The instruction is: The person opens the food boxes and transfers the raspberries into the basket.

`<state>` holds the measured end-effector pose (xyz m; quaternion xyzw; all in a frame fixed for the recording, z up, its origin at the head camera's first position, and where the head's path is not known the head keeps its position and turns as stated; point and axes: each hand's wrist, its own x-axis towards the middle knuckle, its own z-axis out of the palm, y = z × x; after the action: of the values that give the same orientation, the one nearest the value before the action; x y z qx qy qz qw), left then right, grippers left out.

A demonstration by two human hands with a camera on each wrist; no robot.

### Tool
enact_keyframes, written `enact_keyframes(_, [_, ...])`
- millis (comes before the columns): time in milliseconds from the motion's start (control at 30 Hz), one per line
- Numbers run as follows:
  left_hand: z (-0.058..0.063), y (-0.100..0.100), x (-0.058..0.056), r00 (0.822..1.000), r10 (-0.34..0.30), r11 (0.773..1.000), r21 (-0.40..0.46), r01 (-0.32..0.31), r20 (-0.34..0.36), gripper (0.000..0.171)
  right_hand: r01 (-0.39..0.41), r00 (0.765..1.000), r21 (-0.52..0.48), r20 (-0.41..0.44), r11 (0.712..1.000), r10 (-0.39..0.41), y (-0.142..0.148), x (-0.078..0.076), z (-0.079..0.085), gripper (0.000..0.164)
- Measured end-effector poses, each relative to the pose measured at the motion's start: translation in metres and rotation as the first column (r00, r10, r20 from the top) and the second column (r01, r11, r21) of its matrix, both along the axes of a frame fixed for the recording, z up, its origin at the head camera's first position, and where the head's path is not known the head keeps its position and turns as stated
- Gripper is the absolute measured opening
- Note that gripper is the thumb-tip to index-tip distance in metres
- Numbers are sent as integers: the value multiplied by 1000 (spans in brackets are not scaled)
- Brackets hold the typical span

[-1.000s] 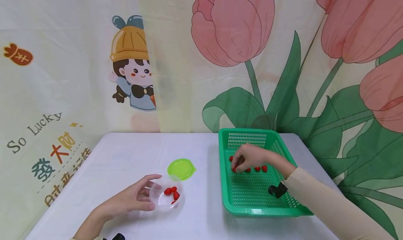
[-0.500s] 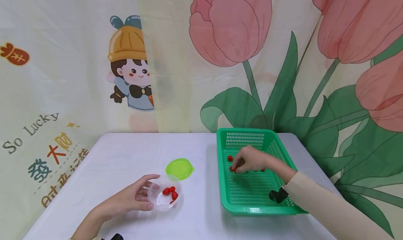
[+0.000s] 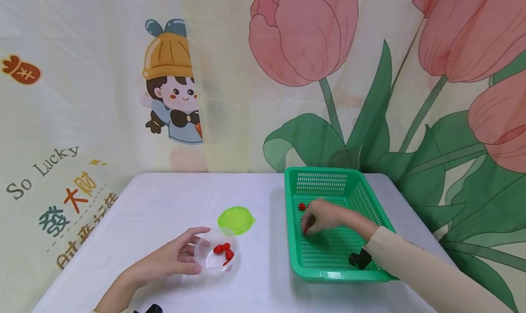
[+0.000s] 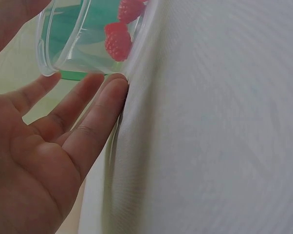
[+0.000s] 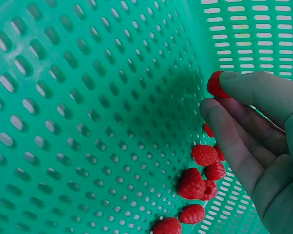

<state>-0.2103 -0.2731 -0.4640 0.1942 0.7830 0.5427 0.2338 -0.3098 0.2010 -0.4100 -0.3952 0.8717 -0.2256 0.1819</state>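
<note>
In the head view, my left hand (image 3: 174, 256) reaches round the left side of a small clear plastic tub (image 3: 216, 253), with several red raspberries (image 3: 223, 248) in it. The left wrist view shows its fingers nearly straight, the fingertips (image 4: 118, 84) at the tub's wall (image 4: 83, 53). My right hand (image 3: 322, 216) is inside a green slotted basket (image 3: 293, 263), low over its floor. Between thumb and finger it pinches one raspberry (image 5: 216, 84), seen best in the right wrist view. More raspberries (image 5: 191, 183) lie below this hand in the basket, mostly hidden by it in the head view.
A lime-green lid (image 3: 236, 220) lies flat on the white-covered table (image 3: 181, 199), behind the tub. One raspberry (image 3: 302, 206) sits near the basket's left wall. Behind the table hangs a printed curtain (image 3: 230, 98). A black wrist camera (image 3: 360, 259) overlaps the basket's right part.
My right hand has moved a little nearer to me within the basket, a raspberry at its fingertips. The left hand and the tub have stayed in place.
</note>
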Motion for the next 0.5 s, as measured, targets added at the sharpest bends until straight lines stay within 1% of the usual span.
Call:
enact_keyframes(200, [0, 0, 0, 1000, 5, 1000, 0, -5, 13, 88, 4, 1000, 26, 18, 1000, -4, -1, 1, -5, 10])
enact_keyframes(500, [-1, 0, -1, 1000, 8, 1000, -7, -8, 13, 88, 7, 1000, 80, -9, 997, -7, -2, 3, -6, 13])
